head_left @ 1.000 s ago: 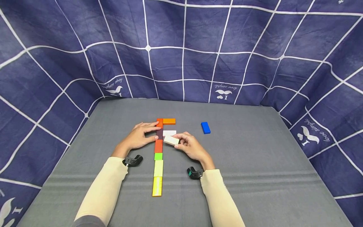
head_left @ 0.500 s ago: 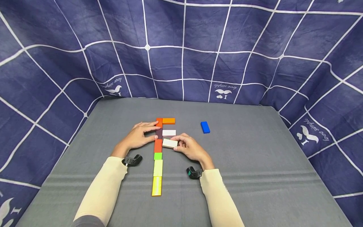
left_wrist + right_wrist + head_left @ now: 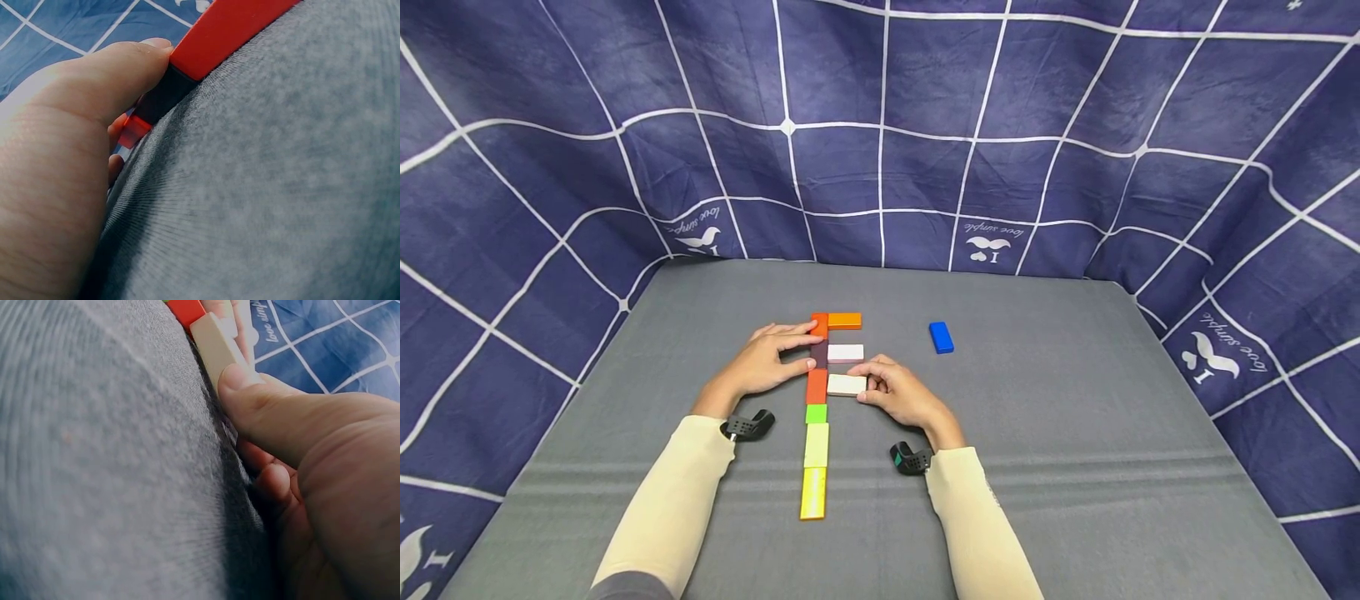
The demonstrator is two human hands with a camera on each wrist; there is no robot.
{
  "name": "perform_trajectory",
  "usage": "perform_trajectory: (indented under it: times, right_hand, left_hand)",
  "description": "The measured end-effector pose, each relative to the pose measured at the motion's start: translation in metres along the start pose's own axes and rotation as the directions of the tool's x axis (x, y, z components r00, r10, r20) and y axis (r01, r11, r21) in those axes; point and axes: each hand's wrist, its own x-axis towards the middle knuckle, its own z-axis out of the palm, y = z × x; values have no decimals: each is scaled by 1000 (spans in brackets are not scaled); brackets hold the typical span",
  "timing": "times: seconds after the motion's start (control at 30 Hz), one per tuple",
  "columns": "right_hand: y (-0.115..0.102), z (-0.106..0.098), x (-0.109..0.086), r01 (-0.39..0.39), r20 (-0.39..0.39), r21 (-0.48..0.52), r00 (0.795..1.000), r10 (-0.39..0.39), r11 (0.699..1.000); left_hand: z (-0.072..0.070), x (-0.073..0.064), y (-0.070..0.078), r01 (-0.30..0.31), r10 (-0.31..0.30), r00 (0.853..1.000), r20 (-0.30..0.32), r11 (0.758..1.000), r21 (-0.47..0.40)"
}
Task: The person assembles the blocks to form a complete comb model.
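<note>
A cream block lies on the cloth with its left end against the side of a red block. The thumb and fingers of my right hand pinch its right end; the right wrist view shows the thumb on the cream block. My left hand rests with extended fingers on a dark block and an orange-red block, partly covering both. In the left wrist view the thumb touches the dark block near the red block.
Below the red block, the column continues with a green block, a pale yellow-green block and a yellow block. An orange block and a white block stick out rightward. A blue block lies apart on the grey cloth.
The cream block, tilted and held close to the white block a second ago, has come down nearer me and straightened against the red block. The left hand stays in place.
</note>
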Motion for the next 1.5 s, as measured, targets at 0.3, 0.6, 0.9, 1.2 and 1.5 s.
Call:
perform_trajectory:
  times: [0.3, 0.6, 0.9, 1.2, 1.5]
  right_hand:
    - [0, 2, 1, 35, 9, -13, 999, -35, 999]
    - [0, 2, 1, 42, 12, -51, 999, -41, 998]
    - [-1, 1, 1, 34, 20, -42, 999, -34, 999]
    - [2, 2, 0, 37, 0, -1, 999, -37, 999]
    - [2, 1, -1, -17, -47, 88, 999, 22, 996]
  left_hand:
    - [1, 0, -2, 2, -2, 1000, 1, 1000, 4]
    - [1, 0, -1, -1, 1, 1000, -3, 1000, -4]
    - [1, 0, 0, 12, -12, 1000, 4, 1000, 9]
    - [2, 0, 0, 6, -6, 1000, -1, 1000, 3]
    - [1, 0, 1, -6, 6, 1000, -7, 1000, 12]
